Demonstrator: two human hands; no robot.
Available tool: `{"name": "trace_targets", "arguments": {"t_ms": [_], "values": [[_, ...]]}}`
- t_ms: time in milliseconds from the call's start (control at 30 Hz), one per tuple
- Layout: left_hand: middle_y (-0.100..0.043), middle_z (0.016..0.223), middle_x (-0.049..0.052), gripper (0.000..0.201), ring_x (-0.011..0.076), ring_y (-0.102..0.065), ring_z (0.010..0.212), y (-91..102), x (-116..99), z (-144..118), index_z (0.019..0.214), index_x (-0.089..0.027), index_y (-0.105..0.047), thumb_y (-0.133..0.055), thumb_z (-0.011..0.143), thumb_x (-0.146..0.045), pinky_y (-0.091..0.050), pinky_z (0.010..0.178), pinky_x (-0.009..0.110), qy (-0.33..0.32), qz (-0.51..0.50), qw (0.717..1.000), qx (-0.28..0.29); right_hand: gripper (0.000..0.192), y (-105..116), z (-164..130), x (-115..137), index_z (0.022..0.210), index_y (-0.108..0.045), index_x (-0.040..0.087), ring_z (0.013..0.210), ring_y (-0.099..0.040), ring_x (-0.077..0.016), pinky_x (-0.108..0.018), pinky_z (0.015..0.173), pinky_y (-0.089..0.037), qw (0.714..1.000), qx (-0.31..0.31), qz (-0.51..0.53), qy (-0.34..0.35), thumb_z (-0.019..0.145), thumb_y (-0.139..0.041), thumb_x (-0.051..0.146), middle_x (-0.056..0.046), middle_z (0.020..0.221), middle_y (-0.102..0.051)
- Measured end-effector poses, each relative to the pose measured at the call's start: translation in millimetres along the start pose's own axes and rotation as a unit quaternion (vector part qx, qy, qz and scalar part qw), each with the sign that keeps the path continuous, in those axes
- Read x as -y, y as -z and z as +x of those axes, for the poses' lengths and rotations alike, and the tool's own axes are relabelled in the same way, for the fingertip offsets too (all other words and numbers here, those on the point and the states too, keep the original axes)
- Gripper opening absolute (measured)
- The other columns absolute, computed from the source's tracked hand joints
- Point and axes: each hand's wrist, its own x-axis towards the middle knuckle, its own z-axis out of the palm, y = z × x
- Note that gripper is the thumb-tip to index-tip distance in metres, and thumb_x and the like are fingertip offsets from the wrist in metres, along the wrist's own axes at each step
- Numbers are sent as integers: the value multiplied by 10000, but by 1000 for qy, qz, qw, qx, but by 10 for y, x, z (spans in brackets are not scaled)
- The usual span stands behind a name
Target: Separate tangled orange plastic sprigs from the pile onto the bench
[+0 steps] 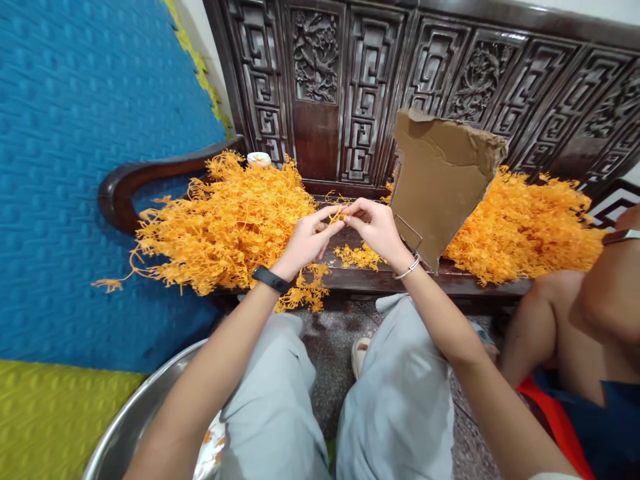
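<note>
While the carved dark wooden backrest (425, 73) fills the upper frame and a blue foam mat (75, 167) covers the left side, the counter (380, 280) across the middle carries two big heaps of orange plastic sprigs: the left heap (225, 227) spreads toward the curved armrest, and the right heap (520, 227) lies partly behind a torn piece of cardboard (440, 180) leaning just right of centre. A steel basin (135, 420) shows its rim at lower left, and another person's arm (600, 293) enters at the right edge. Both of the wearer's hands meet at the middle of the frame, above the counter's front part. The left hand (305, 243) and the right hand (375, 227) each have their fingers (327, 215) closed in a pinch on one small orange sprig (339, 216), which sits between the two sets of fingertips, touching both. Working this piece well seems to call for gripping close to its stem on each side, so the thin branches do not bend or snap. A few loose sprigs (357, 256) lie on the counter just below the hands.
</note>
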Motion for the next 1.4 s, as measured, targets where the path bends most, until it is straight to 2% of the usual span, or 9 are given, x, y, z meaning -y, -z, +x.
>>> {"name": "trace_targets", "arguments": {"t_ms": [167, 333, 467, 700, 900, 1000, 1100, 1267, 1400], "values": [[-457, 388, -77, 262, 64, -416, 286, 22, -9, 22, 991, -157, -584, -552, 797, -329, -339, 305, 166, 7, -22, 1000, -20, 74, -7, -18, 22, 732, -472, 177, 669, -581, -129, -281, 650, -460, 1000, 0, 22, -10, 780, -527, 163, -3, 708, -596], [-466, 408, -75, 181, 62, -442, 303, 54, -22, 36, 768, -181, -517, -586, 773, -348, -342, 315, 161, 1, -42, 999, -29, 62, 3, -8, 65, 774, -478, 180, 679, -559, -109, -255, 651, -454, 999, 4, 38, 2, 788, -538, 190, 9, 728, -568], [-492, 438, -63, 197, 72, -469, 330, 60, -8, 31, 750, -180, -493, -560, 796, -359, -379, 340, 176, -3, -50, 999, -1, 96, -1, 3, 66, 749, -480, 170, 678, -543, -99, -250, 659, -452, 999, 9, 50, -1, 769, -561, 218, 9, 733, -554], [-509, 487, -43, 257, 70, -491, 372, 70, 40, 7, 717, -175, -475, -507, 830, -404, -400, 367, 178, -9, -44, 999, -2, 210, 4, 24, 16, 757, -529, 149, 631, -522, -88, -233, 602, -437, 990, 80, 109, -33, 742, -628, 334, 3, 705, -563], [-474, 420, -46, 309, 65, -464, 359, 115, -13, -46, 666, -169, -484, -467, 850, -417, -379, 388, 178, -8, 5, 1000, 20, 214, 66, 8, 85, 724, -593, 140, 611, -530, -94, -241, 593, -440, 991, 107, 74, -24, 773, -598, 348, -10, 676, -600], [-467, 401, -41, 319, 77, -473, 353, 140, -60, -67, 651, -162, -508, -471, 844, -413, -392, 397, 196, 7, -52, 997, 50, 184, 128, 15, 141, 731, -596, 132, 592, -549, -93, -249, 602, -467, 975, 152, 144, -71, 762, -610, 312, -6, 658, -598], [-470, 412, -41, 302, 85, -494, 364, 150, -108, -86, 644, -164, -518, -485, 833, -398, -412, 413, 212, 21, -151, 985, 79, 160, 170, 23, 196, 742, -583, 137, 606, -578, -97, -255, 628, -493, 943, 191, 248, -112, 764, -605, 294, 0, 653, -596], [-386, 352, -54, 334, 71, -439, 309, 98, -184, -115, 546, -167, -482, -488, 810, -371, -336, 350, 199, 49, -225, 971, 70, 150, 133, 18, 236, 722, -516, 152, 596, -582, -96, -260, 606, -501, 890, 247, 353, -149, 777, -563, 283, 20, 637, -548], [-294, 306, -65, 361, 67, -390, 262, 44, -234, -120, 487, -177, -427, -466, 791, -369, -282, 313, 196, 62, -268, 959, 70, 152, 66, 22, 214, 687, -487, 152, 536, -539, -79, -247, 572, -478, 870, 249, 400, -143, 778, -530, 265, 39, 577, -484]]}}
